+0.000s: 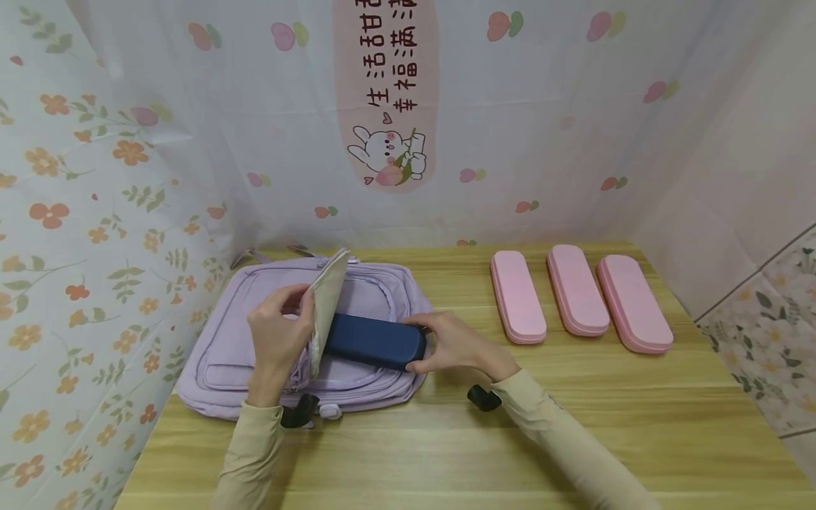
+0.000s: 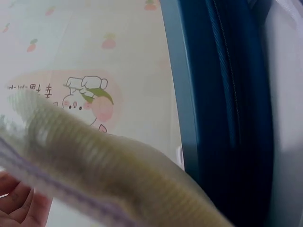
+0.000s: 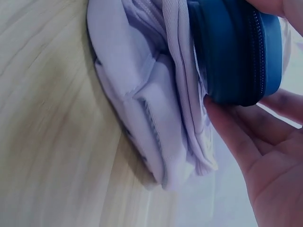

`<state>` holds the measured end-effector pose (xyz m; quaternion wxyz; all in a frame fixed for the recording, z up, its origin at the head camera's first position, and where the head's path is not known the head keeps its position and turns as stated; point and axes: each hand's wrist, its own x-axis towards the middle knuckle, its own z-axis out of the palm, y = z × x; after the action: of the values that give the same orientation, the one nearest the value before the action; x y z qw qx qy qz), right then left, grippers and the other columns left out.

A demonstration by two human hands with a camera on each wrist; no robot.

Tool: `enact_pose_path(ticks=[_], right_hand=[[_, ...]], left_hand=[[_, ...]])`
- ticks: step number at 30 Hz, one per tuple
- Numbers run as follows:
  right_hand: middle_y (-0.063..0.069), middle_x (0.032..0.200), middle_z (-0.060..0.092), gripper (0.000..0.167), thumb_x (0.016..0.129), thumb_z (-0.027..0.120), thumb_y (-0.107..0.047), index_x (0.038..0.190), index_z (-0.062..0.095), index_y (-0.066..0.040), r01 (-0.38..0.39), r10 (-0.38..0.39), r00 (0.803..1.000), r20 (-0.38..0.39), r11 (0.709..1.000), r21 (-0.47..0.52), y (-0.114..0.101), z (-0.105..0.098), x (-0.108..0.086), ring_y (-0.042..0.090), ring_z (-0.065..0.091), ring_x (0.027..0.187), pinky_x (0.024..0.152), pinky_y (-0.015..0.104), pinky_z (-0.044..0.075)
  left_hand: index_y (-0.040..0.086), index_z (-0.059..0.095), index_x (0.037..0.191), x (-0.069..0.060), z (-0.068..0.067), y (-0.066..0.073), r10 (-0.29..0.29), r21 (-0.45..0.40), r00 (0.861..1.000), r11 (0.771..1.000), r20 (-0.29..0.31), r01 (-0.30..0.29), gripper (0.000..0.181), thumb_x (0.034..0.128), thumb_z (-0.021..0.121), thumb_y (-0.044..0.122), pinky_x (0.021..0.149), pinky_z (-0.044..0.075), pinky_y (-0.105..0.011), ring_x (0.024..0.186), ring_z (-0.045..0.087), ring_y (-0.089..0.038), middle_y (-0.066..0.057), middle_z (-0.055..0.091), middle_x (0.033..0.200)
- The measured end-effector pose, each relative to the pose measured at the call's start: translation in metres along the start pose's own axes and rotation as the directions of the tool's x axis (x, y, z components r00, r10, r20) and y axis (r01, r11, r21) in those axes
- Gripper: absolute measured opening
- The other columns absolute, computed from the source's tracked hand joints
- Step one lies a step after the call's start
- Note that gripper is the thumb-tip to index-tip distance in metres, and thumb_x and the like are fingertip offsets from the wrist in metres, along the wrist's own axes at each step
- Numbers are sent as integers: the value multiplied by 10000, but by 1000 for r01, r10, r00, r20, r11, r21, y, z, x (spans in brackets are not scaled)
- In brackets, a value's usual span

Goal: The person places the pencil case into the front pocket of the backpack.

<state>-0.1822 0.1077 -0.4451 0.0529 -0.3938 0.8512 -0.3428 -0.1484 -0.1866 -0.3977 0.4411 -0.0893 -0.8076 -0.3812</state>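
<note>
Head view: lilac backpack (image 1: 224, 336) flat on the wooden table (image 1: 408, 460); all places taken from it. Navy case (image 1: 370, 341) sits over the backpack's right half, long axis running roughly left to right across it, right end angled slightly toward the wearer. Left end is lost behind the raised, cream-lined flap (image 1: 327, 304); how deep it goes cannot be told. Right hand (image 1: 454, 345), by the backpack's right edge, is the nearer one and grasps the case's right end between its digits. Left hand (image 1: 280, 326), over the backpack's left half, pinches the flap's edge, so the flap stands between that hand and the case. Key relation, as judged: the case's length lines up from the right hand to the gap under the flap. Three pink cases (image 1: 576, 290) lie right of the backpack, well apart from it. Left wrist view: flap slants across the case; a few fingers show on its other side, their hold unclear here. Right wrist view: zipped end of the case sticks out beside the backpack's seamed edge, digits closed about it from opposite sides.
</note>
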Motion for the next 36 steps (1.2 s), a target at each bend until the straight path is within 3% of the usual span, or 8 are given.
enact_pose_path(ticks=[9, 18, 25, 30, 36], right_hand=[[-7, 1214, 702, 689, 716, 871, -373, 1318, 660, -113, 42, -42, 998, 44, 999, 8, 0, 4, 17, 136, 618, 1090, 984, 344, 527], [32, 1189, 641, 722, 719, 885, -356, 1356, 648, -113, 73, -73, 997, 34, 997, 13, 5, 7, 30, 149, 564, 993, 832, 266, 506], [76, 1214, 698, 705, 718, 915, -263, 1320, 631, -33, 17, -17, 1000, 7, 998, 66, 1, 9, 36, 185, 665, 1066, 935, 282, 567], [129, 1215, 667, 673, 710, 928, -202, 1276, 632, 7, 12, -7, 999, -43, 992, 126, -2, 15, 36, 228, 676, 1065, 917, 232, 577], [153, 1171, 662, 654, 712, 933, -205, 1248, 638, 27, 23, -14, 996, -88, 994, 107, -9, 23, 38, 238, 689, 1038, 897, 253, 591]], left_hand=[[-24, 783, 895, 1, 2, 2, 8, -18, 1000, 1000, 19, -8, 86, 862, 714, 15, 611, 485, -68, 550, 657, -219, -127, 754, 757], [-43, 773, 889, 0, 2, 2, 0, -34, 1000, 999, 20, 1, 80, 862, 710, -2, 623, 469, -33, 558, 652, -203, -153, 753, 771], [-34, 775, 886, -1, 2, 3, -7, -42, 1000, 999, 9, 7, 78, 855, 716, 6, 630, 466, -20, 561, 646, -166, -151, 752, 768], [-34, 778, 891, -2, 2, 3, -4, -49, 1000, 999, 9, 5, 80, 866, 710, 0, 633, 470, -22, 552, 649, -194, -139, 755, 766], [-34, 780, 889, -3, 2, 3, -9, -64, 1000, 998, -3, 9, 80, 862, 713, -1, 632, 476, -23, 555, 652, -170, -153, 753, 767]])
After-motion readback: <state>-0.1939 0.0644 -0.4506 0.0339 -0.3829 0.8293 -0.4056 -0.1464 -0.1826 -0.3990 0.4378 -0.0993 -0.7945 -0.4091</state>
